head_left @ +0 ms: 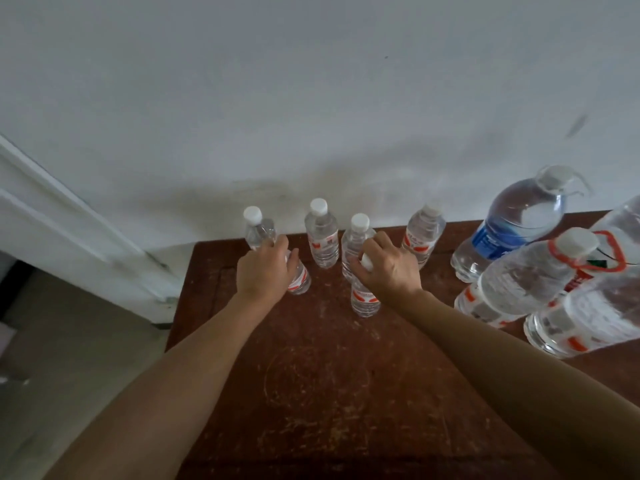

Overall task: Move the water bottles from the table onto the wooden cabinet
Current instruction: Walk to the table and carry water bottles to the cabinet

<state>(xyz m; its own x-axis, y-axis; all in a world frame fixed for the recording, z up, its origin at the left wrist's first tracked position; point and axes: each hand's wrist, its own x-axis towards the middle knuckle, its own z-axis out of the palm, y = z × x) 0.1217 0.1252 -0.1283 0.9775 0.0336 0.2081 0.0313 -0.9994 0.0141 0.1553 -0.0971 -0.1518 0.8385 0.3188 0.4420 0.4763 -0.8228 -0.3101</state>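
A worn, reddish-brown wooden cabinet top is seen from above, its surface scratched and scuffed, with a faint ring mark near the middle. Its left edge drops to a grey floor, and its far edge meets a white wall. The near and middle parts of the top are left bare, so open room is offered there; the right side is crowded.

The left hand is wrapped around the body of a small clear bottle, which is tilted leftward with its white cap up. The right hand is closed over the top of a second small bottle, which stands upright on the wood, its cap partly covered by the fingers.

Just behind the right hand a third small bottle stands, and between the hands, further back, a fourth. A fifth is set near the wall to the right. All are of ribbed clear plastic with red-and-white labels.

At the right, a big blue-labelled jug and two big red-labelled jugs are grouped closely together, close to the right edge of the picture.
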